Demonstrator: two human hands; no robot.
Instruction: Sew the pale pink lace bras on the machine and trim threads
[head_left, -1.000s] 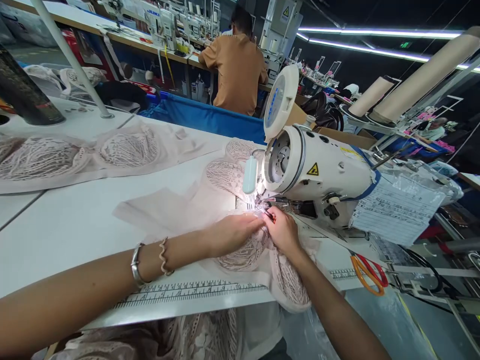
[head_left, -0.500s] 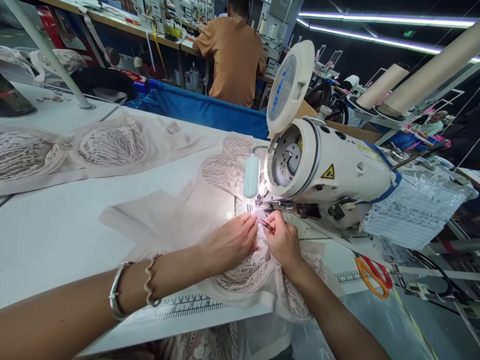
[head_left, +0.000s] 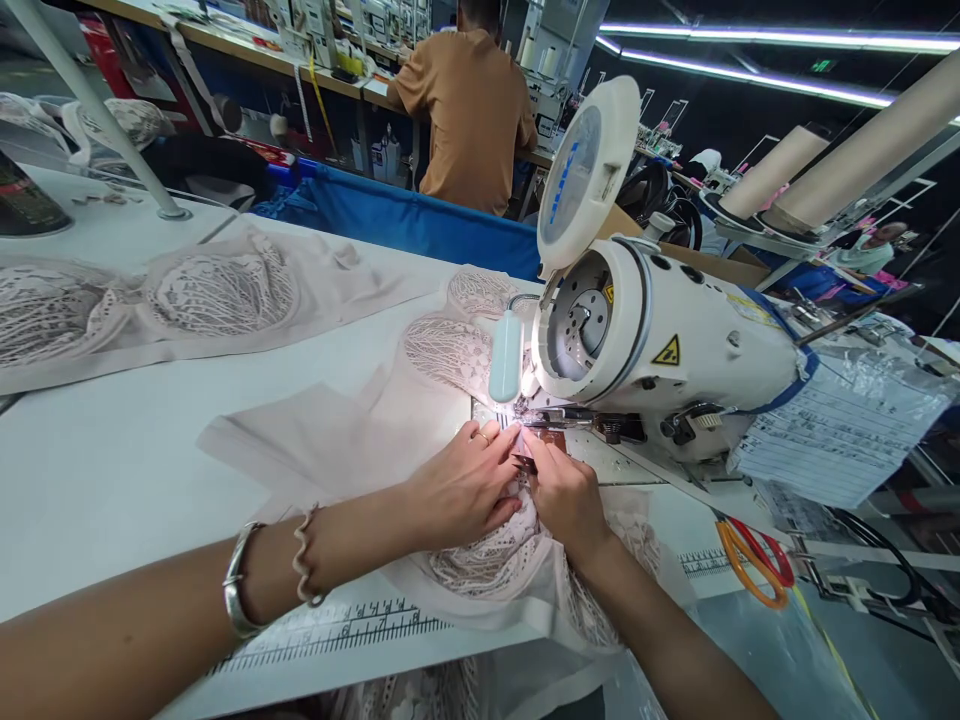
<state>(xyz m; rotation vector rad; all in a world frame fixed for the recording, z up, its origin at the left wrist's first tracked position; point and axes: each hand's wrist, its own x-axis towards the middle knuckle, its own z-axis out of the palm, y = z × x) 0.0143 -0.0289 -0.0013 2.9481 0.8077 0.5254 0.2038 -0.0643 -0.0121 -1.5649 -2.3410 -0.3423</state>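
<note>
A pale pink lace bra (head_left: 487, 568) lies bunched under the head of a white sewing machine (head_left: 697, 320), its sheer band spread to the left. My left hand (head_left: 457, 490) is closed on the fabric, fingertips right beside the lit needle area. Close against it, my right hand (head_left: 568, 500) grips a small dark and reddish tool (head_left: 525, 464); its exact kind is mostly hidden by the fingers. Both sets of fingertips nearly meet at a light strip of material in front of the presser foot. A pale green lamp (head_left: 506, 358) hangs just above them.
More lace bras (head_left: 221, 290) lie along the table's left side. Orange and red-handled scissors (head_left: 752, 565) are at the right. A printed ruler (head_left: 337, 632) runs along the front edge. A blue cloth bin (head_left: 405, 215) stands behind, and a seated person (head_left: 472, 120) works beyond it.
My right hand has shifted slightly left and closer to my left fingertips, turning the small tool nearly level. My left fingers have moved slightly. The view has shifted a little.
</note>
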